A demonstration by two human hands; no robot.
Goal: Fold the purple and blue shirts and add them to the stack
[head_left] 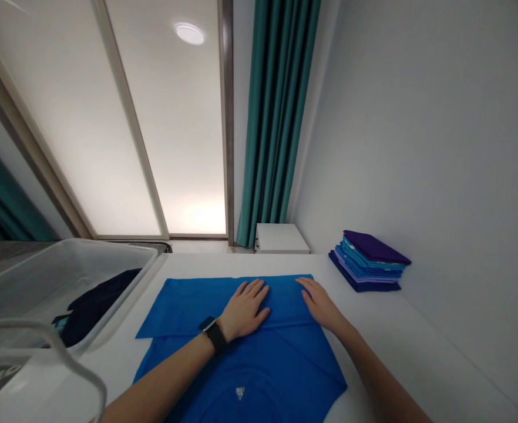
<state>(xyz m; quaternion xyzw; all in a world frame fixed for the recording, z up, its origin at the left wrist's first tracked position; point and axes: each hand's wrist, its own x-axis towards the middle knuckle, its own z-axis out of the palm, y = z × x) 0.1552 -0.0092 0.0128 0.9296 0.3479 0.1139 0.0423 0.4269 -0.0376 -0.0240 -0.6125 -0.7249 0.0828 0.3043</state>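
Blue shirt (285, 355) on the tabletop (206, 265), far end folded, rest unfolded. Left hand (246, 310) spread on it; right hand (319, 301), fingers apart, at far-right corner. Folded stack (369, 263) right; dark clothes (100, 301) in left tub (109, 247).

Left hand (244, 307) and right hand (321, 302), bare, palms down, side by side and apart.
Left: lies flat, back uppermost, reaching forward and inward; shows fingers extended and slightly parted, thumb stretched away toward the right; continues in near-straight line from left forearm (166, 376), bare, slanting up from the lower edge, left of centre. Right: angles inward, back uppermost; shows fingers close together and gently bent, thumb set apart just below, grip slack; continues from right forearm (371, 361), bare, slanting up from the lower edge, right of centre.
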